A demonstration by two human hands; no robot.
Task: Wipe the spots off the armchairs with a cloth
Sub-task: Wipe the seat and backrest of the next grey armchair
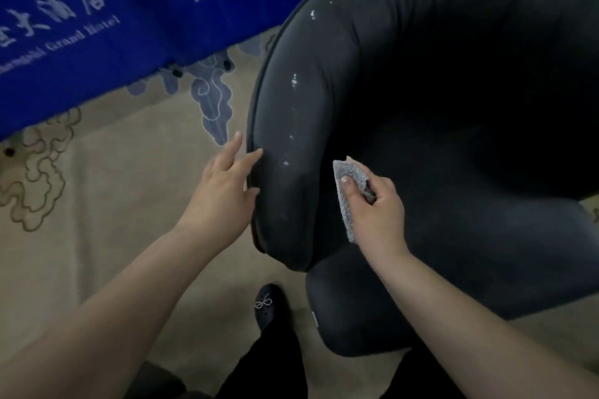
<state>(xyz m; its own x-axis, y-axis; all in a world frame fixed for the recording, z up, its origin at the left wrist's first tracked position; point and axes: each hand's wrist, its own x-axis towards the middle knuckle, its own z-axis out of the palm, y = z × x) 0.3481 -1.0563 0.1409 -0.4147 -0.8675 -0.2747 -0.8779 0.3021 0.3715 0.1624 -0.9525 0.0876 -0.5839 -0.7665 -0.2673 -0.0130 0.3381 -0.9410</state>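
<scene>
A dark grey tub armchair [421, 81] fills the right of the view. White spots [294, 80] dot its curved left arm and upper back. My left hand [223, 191] rests with fingers spread against the outer edge of that arm, holding nothing. My right hand [376, 207] grips a folded grey cloth [345, 201] held just inside the arm, above the seat edge; I cannot tell whether the cloth touches the fabric.
A blue tablecloth [97, 26] with white hotel lettering hangs at the upper left. Beige carpet [113, 204] with cloud patterns covers the floor. My dark shoe [269, 304] stands beside the chair's front base.
</scene>
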